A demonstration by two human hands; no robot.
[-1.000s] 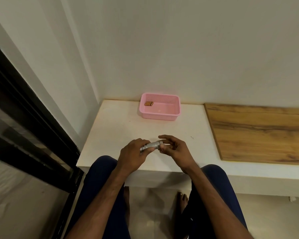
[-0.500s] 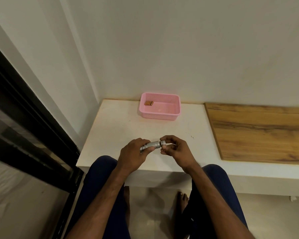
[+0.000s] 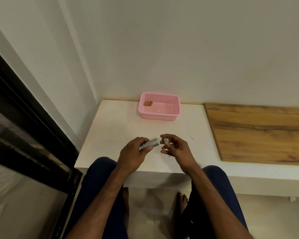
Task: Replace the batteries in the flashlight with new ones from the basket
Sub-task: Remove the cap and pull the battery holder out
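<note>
My left hand [image 3: 134, 155] grips a silver flashlight body [image 3: 150, 143] over the near part of the white table [image 3: 114, 128], its open end pointing right. A small gap separates it from the silver end cap [image 3: 164, 140], pinched between thumb and fingers of my right hand [image 3: 176, 149]. At the back of the table stands a pink basket [image 3: 160, 116], and several gold batteries [image 3: 148, 103] lie together in its far left corner. Whatever is inside the flashlight body is hidden.
A wooden board [image 3: 259, 133] lies on the ledge to the right of the table. The wall rises right behind the basket. A black-framed glass door [image 3: 24, 121] stands to the left. My knees sit under the table's front edge.
The end cap has come off the flashlight: it was joined to the body before, and now my right hand holds it a little to the right, apart from the body.
</note>
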